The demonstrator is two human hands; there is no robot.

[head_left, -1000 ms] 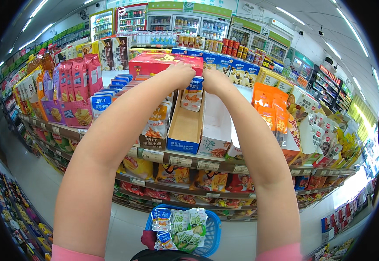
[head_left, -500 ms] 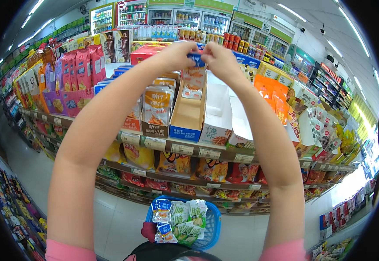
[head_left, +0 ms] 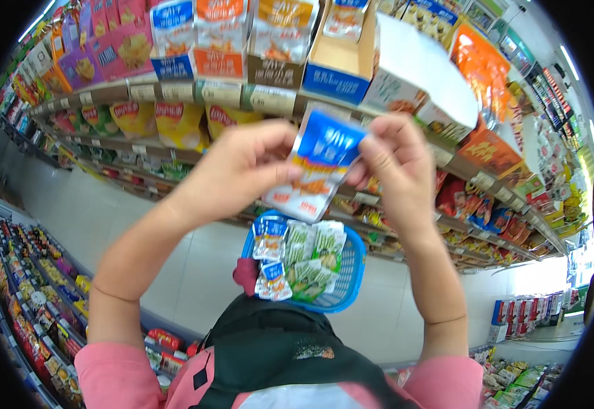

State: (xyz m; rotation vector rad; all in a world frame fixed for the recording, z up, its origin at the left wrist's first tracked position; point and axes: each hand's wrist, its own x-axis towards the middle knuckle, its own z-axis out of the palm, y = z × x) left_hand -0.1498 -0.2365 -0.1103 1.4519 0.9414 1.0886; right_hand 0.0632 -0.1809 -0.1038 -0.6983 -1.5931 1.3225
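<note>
The packet point(head_left: 327, 163) has come away from the shelf point(head_left: 280, 97): half a second ago both hands were raised over the long box, and now they are drawn back near the body with it between them. The left hand point(head_left: 259, 162) grips its left edge, thumb across the front; the right hand point(head_left: 399, 167) pinches its upper right side, thumb forward. The packet, blue at the top and white below, tilts in front of the shelf, just beyond the far rim of the blue basket point(head_left: 355, 276), so it is out of the display but not in the basket. Inside, the two blue-and-white packets point(head_left: 270, 238) lie on the left and the green packets point(head_left: 317, 273) on the right, as before. A similar packet point(head_left: 344, 20) remains at the far end of the open box point(head_left: 336, 80).
</note>
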